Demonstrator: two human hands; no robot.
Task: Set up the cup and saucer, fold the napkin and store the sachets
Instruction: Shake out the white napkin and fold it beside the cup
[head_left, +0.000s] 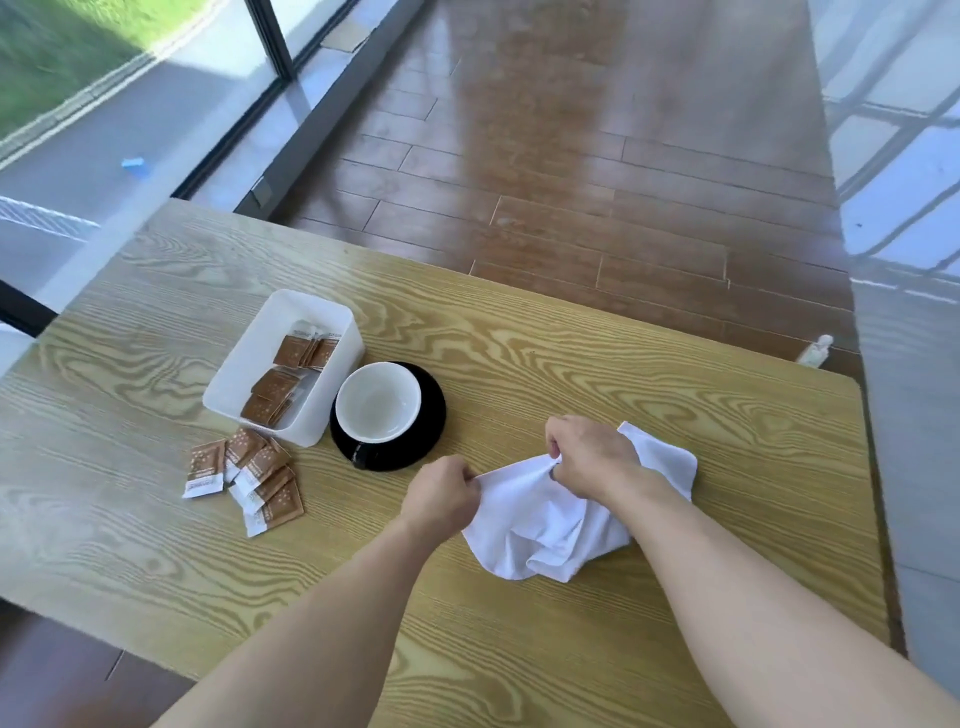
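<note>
A crumpled white napkin (550, 525) lies on the wooden table (571, 364), right of centre. My left hand (441, 493) pinches its left edge. My right hand (592, 454) pinches a fold near the napkin's middle top. A white cup (378, 409) stands upright on a black saucer (431, 426) just left of the hands. A white rectangular box (270, 338) next to the saucer holds several brown sachets (296, 364). Several more brown sachets (254, 475) lie loose on the table in front of the box.
The table's far edge runs behind the box and cup, with wooden floor (571, 156) beyond. Glass walls stand at the left and right. A small white object (815, 351) sits on the floor past the table's right far corner.
</note>
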